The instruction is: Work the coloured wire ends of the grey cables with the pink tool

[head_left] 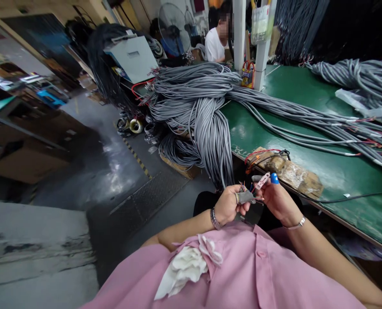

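Note:
My left hand (228, 205) is closed around thin coloured wires (243, 186) that fan out above its fingers. A grey cover (245, 197) wraps its thumb. Close by on the right, my right hand (279, 201) pinches a small pale pink slotted piece (262, 181) that looks like a connector. A blue cover (274, 178) sits on a digit of that hand. Both hands are nearly together, in front of my body at the bench edge. Between them, wire ends reach toward the right fingers; whether they touch the connector I cannot tell.
A thick bundle of grey cables (210, 124) hangs over the end of the green bench (345, 180). A taped brown block (290, 174) with red and black leads lies at the near edge. A blue-grey box (134, 58) and a seated person (215, 43) are farther back.

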